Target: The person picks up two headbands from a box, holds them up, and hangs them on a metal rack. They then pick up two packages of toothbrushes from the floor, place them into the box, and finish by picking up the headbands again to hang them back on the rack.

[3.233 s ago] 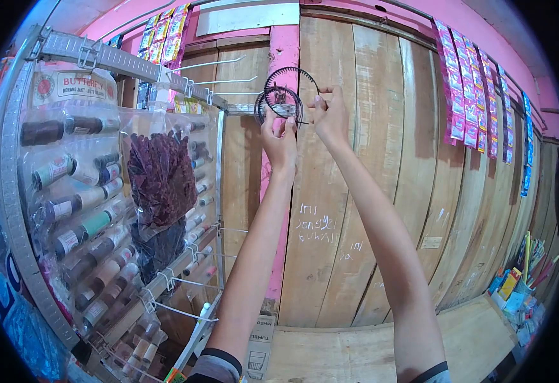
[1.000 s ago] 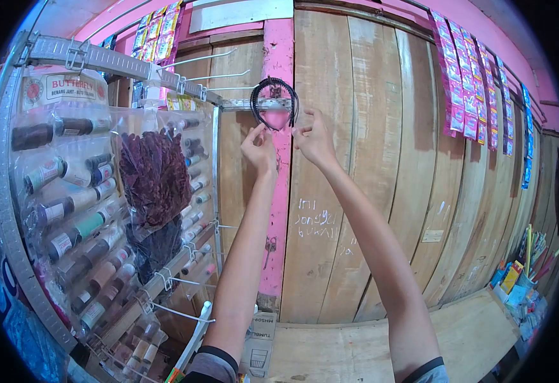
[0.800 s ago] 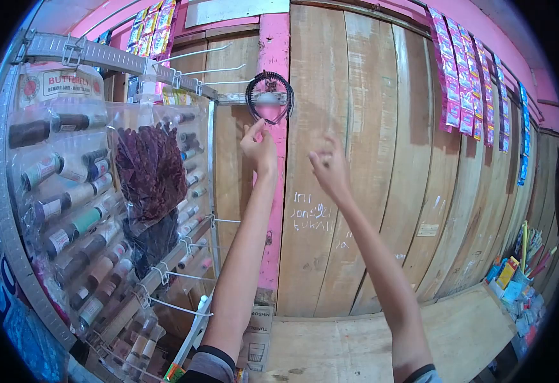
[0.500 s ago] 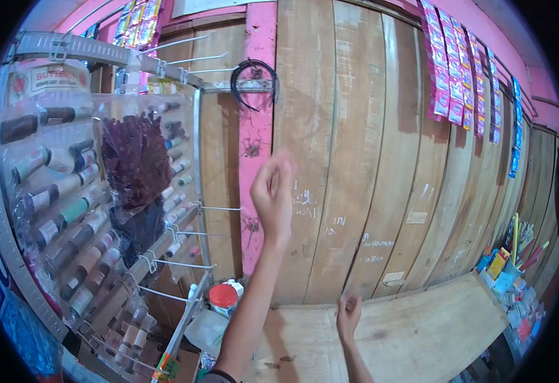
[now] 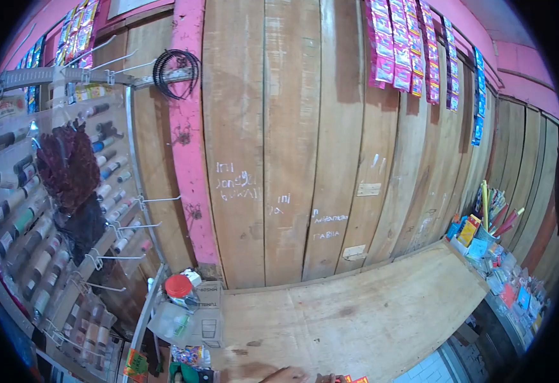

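Note:
At the bottom edge of the head view, my left hand [image 5: 286, 375] is low over the near side of the wooden tabletop [image 5: 330, 319]; only its back and part of the fingers show. Just right of it, my right hand [image 5: 325, 379] is mostly cut off by the frame, its fingers closed at a small red and yellow packet [image 5: 355, 380]. Most of this packet is out of view too.
A wire rack [image 5: 132, 127] with bagged tubes and a dark red bundle [image 5: 68, 166] stands left. Black hoops [image 5: 176, 75] hang from it. A red-lidded jar [image 5: 178, 287] is beside a cardboard box [image 5: 209, 313]. Sachet strips [image 5: 413, 51] hang above; stationery [image 5: 484, 230] sits right.
The camera view has turned rightward, so the rack and wall appear further left. Both hands have dropped from in front of the wall to the bottom edge. A red and yellow packet now shows.

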`<state>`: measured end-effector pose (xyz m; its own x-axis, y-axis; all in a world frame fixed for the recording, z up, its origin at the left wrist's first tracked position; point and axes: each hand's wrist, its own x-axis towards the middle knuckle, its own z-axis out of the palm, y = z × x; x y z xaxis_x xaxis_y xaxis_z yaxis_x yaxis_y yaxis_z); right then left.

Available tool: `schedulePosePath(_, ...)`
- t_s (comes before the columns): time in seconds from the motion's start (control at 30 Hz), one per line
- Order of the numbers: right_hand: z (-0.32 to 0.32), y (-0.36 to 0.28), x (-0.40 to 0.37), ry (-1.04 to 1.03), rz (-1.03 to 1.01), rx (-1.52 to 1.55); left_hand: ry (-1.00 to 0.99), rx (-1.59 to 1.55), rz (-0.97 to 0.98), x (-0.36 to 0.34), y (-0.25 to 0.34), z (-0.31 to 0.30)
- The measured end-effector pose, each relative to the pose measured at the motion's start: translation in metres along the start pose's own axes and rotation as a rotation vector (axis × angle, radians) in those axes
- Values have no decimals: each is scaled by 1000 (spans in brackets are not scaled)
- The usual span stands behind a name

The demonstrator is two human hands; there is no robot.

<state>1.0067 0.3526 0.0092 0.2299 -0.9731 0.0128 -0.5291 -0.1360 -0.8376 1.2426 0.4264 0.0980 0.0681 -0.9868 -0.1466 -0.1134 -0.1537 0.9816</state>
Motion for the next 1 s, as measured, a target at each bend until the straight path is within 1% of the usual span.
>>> schedulePosePath(0.1,-17,-6,-8,-46,-6,36,122,-22,-151,-25,-36,24)
schedulePosePath(0.2,-37,-10,-16,-77,3,77,234,-31,-225,-45,-58,40)
schedulePosePath(0.3,-31,8,-8,-329,86,428,294,-25,-230,-58,-74,54)
schedulePosePath(0.4,-38,-4,-9,-55,-112,-59,254,-23,-217,-71,-88,61)
schedulePosePath(0.43,-44,-15,-11,-38,-66,-31,223,-18,-220,-75,-93,59)
schedulePosePath(0.5,-55,-34,-20,-3,24,27,76,-16,-394,-68,-106,49)
schedulePosePath(0.57,-54,-27,-30,114,62,27,-58,-1,-572,-58,-116,41)
schedulePosePath(0.6,-53,-24,-37,171,80,27,-40,2,-538,-60,-115,41)
schedulePosePath(0.7,-60,-17,-73,344,53,-16,-59,-10,-448,-70,-71,43)
schedulePosePath(0.73,-62,-16,-86,392,88,-1,-73,-26,-448,-72,-63,42)
schedulePosePath(0.83,-66,16,-134,357,230,-204,-100,-74,-394,-71,-76,39)
schedulePosePath(0.87,-68,31,-151,296,333,-217,-90,-82,-406,-72,-77,39)
schedulePosePath(0.97,-70,83,-216,290,469,-286,-63,-74,-466,-75,-64,44)
schedulePosePath(1.0,-67,114,-242,270,588,-269,-55,-53,-489,-74,-61,47)
